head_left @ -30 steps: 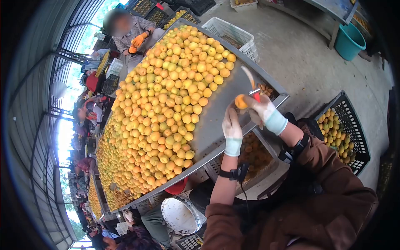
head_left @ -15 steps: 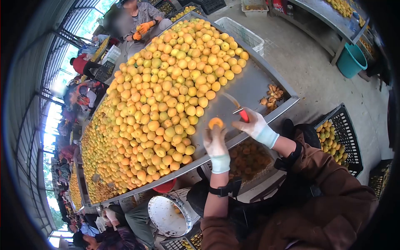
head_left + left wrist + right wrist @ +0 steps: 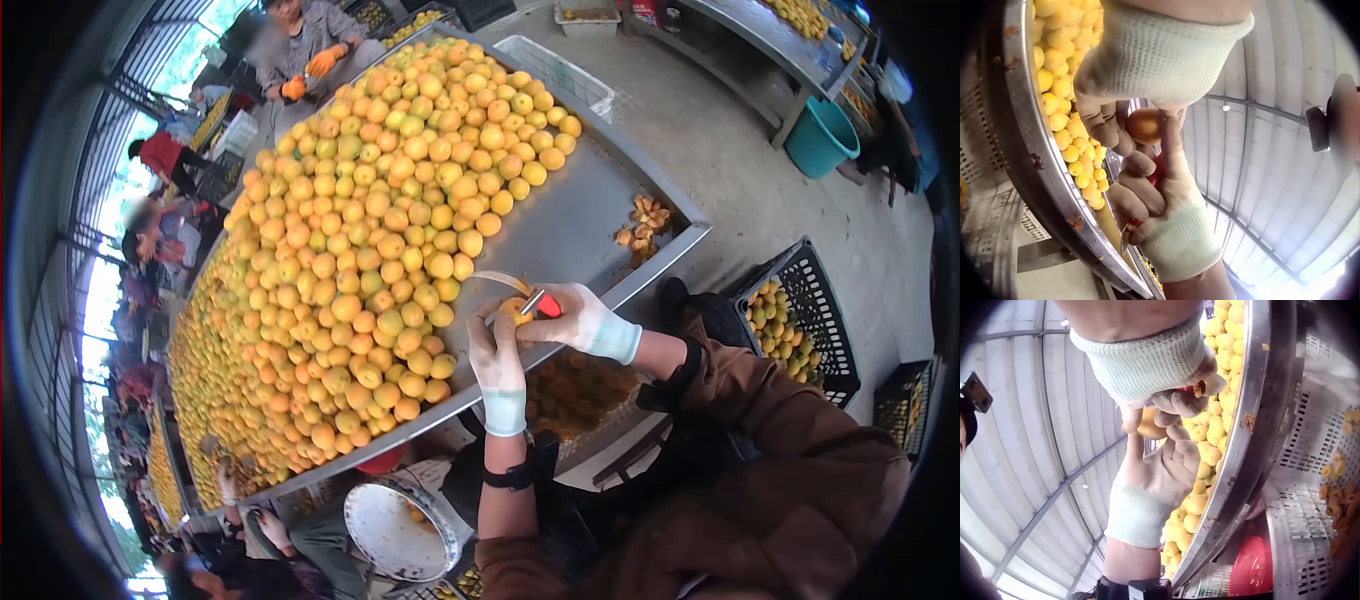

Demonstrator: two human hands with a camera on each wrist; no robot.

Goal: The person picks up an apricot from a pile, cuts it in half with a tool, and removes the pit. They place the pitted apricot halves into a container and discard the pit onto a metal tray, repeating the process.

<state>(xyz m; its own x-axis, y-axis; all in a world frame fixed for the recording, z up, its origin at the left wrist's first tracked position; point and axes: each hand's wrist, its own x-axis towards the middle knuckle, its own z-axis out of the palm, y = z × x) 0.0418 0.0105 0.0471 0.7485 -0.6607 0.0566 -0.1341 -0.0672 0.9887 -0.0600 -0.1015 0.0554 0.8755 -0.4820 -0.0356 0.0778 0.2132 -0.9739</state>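
Note:
The gloved left hand (image 3: pixel 499 365) holds an orange-yellow fruit (image 3: pixel 516 311) between thumb and fingertips, above the metal table's near edge. Curled round a red-handled peeler (image 3: pixel 547 304), the gloved right hand (image 3: pixel 583 322) has its tool's metal head against the fruit. A thin curved strip (image 3: pixel 497 276) extends from the head toward the pile. In the left wrist view the fruit (image 3: pixel 1145 126) sits between both hands, and red shows between the right hand's fingers. The right wrist view shows the fruit (image 3: pixel 1152 424) partly covered by fingers.
A large pile of yellow fruit (image 3: pixel 370 230) covers much of the metal table (image 3: pixel 575 225). Brownish pieces (image 3: pixel 643 222) lie in its right corner. Below the near edge is a bin of pieces (image 3: pixel 580 390); a black crate (image 3: pixel 822 322) stands right, a white bucket (image 3: pixel 400 530) lower left. People sit beyond.
The right hand has come back to the left hand, bringing the tool against the fruit after they were apart half a second ago. Both hands now appear lower and further left than one second ago.

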